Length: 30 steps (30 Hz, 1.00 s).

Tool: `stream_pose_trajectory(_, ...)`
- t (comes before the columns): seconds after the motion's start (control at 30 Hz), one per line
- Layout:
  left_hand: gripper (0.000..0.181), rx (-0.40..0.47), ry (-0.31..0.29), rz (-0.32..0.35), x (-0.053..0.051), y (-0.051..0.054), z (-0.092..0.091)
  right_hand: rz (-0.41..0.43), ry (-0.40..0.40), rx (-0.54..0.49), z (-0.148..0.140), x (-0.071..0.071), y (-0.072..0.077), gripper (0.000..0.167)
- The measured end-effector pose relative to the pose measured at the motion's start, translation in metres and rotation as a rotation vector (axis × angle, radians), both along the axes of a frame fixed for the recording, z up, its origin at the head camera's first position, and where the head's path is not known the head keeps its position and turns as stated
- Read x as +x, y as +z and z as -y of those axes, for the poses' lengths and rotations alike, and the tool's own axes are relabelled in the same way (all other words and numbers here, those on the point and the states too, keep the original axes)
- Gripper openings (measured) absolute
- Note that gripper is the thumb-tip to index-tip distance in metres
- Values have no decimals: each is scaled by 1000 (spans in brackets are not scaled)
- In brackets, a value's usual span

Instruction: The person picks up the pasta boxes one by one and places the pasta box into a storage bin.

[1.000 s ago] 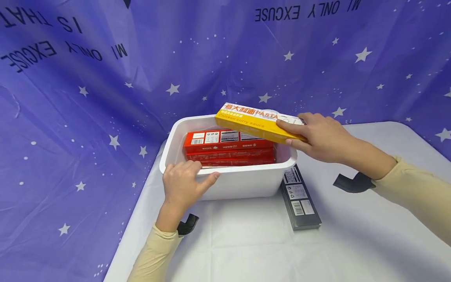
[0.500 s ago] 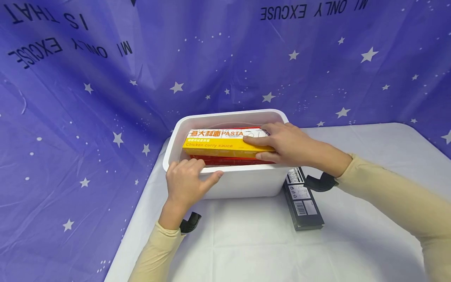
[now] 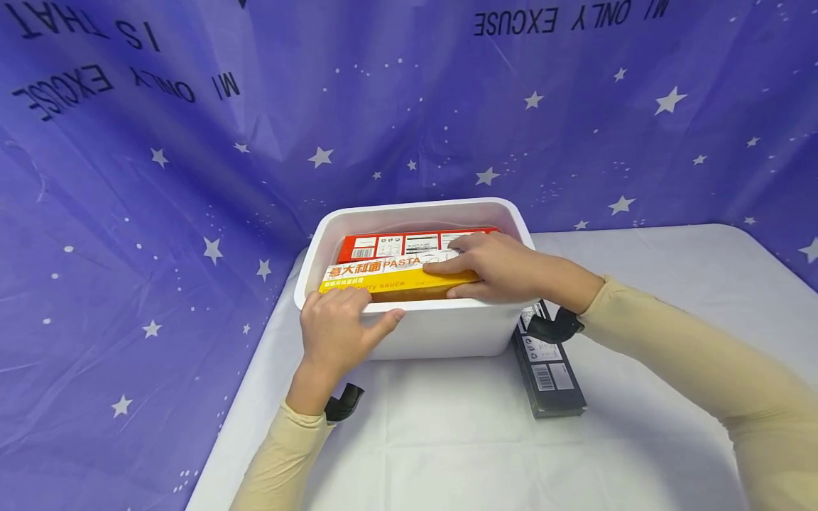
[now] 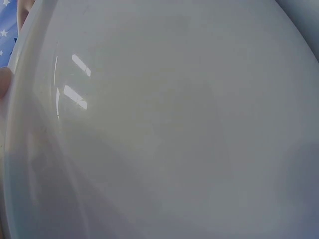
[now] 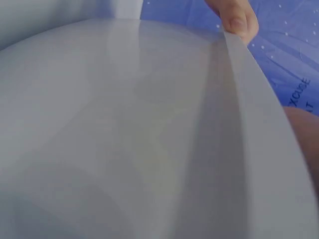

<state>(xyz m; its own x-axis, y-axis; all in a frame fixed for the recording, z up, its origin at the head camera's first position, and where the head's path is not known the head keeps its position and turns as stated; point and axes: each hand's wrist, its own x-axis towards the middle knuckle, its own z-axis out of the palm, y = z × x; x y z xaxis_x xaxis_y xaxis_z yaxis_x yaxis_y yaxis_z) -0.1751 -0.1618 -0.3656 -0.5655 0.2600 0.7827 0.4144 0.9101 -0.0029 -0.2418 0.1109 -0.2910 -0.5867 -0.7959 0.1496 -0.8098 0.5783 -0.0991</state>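
Observation:
In the head view my right hand (image 3: 492, 266) grips the right end of a yellow and white pasta box (image 3: 383, 277), lettered Chicken curry sauce. That box lies tilted a little inside a white plastic bin (image 3: 441, 330), along its near wall. Behind it a red box (image 3: 396, 243) shows its printed label side. My left hand (image 3: 335, 326) holds the bin's near rim at the left, fingers hooked over the edge and thumb along the outside. Both wrist views are mostly filled by the bin's outer wall (image 4: 164, 124); the left hand's thumb (image 5: 237, 22) shows in the right wrist view.
A dark grey box (image 3: 552, 380) with a barcode lies on the white-covered table (image 3: 447, 440), beside the bin's right end and partly behind the right wrist. A purple curtain (image 3: 409, 106) with stars and lettering hangs behind and at the left.
My right hand has carried the yellow pasta box left and down into the bin, then toward the near wall, baring the red box behind it. The left hand has kept its hold on the rim.

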Motion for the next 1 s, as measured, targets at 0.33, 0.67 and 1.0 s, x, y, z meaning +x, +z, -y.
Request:
stream_pose_trajectory(0.33,79,-3,4,-3,0,1,1,109,-9,28,5,-4,2,53)
stream_pose_trajectory(0.67,78,-11,0,10,1,1,3,124,33,111,16,-8,7,47)
stream_pose_trajectory(1.0,79,-16,0,17,0,1,1,144,-16,178,28,-15,-1,45)
